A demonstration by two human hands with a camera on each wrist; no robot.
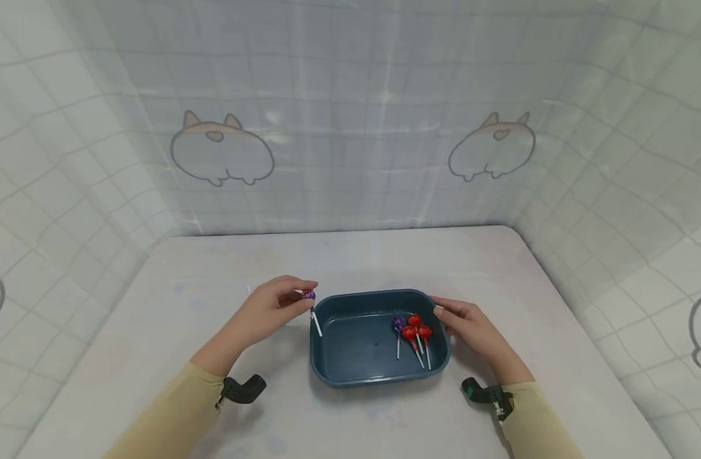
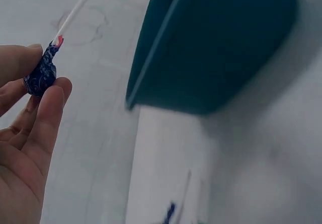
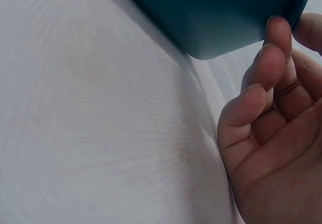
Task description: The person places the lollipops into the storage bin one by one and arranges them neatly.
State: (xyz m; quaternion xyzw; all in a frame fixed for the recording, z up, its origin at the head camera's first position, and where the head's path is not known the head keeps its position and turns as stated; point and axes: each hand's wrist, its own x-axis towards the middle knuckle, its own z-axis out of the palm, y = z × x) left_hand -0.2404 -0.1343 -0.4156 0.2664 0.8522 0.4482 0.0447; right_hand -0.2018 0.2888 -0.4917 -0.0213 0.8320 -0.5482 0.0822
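Observation:
My left hand point(image 1: 270, 309) pinches a lollipop point(image 2: 42, 75) in a dark blue-purple wrapper by its wrapped head, between thumb and fingers. In the head view its white stick points down, just beside the left end of a dark teal plastic tray point(image 1: 350, 382). At the opposite end, my right hand point(image 1: 467, 322) grips the tray's rim, the thumb over the edge and a fingertip point(image 3: 279, 32) against the outer wall. Inside the tray, toward the right, lie a purple lollipop point(image 1: 398, 324) and 3 red lollipops point(image 1: 409, 333), sticks toward me.
The tray stands on a pale table point(image 1: 373, 421). Beyond the left hand a thin white stick point(image 1: 249, 290) shows; the left wrist view has a blurred blue-wrapped item point(image 2: 170, 213) low down. Tiled-pattern curtains point(image 1: 350, 115) surround the table's back and sides.

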